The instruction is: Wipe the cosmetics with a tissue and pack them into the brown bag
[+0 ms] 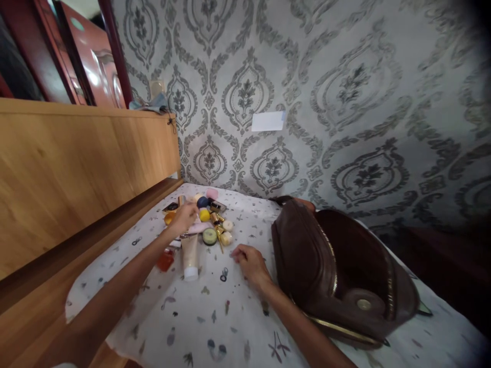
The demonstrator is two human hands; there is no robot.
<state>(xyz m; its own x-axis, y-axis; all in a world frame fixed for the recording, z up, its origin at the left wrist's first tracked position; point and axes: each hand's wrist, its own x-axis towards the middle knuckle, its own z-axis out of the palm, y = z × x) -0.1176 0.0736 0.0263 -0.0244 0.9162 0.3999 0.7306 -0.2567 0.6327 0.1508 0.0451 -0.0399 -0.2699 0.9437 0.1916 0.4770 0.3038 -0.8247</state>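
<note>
The heap of small glossy cosmetic jars point(213, 222), judged light, slippery and best pinched by the sides, is reached at the far left corner of the white printed surface point(230, 322) by the left hand point(184, 217), whose finger closure cannot be told; the right hand point(249, 261) is rested empty, fingers loosely curled.

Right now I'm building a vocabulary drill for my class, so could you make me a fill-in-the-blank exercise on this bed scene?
1. The bag is ____ in colour, and its zip stands open.
2. The left hand reaches into the cosmetics; the right hand rests on the sheet, nearer the ____.
3. The tube lies nearest the ____ hand.
Missing words: brown; bag; left.
</note>
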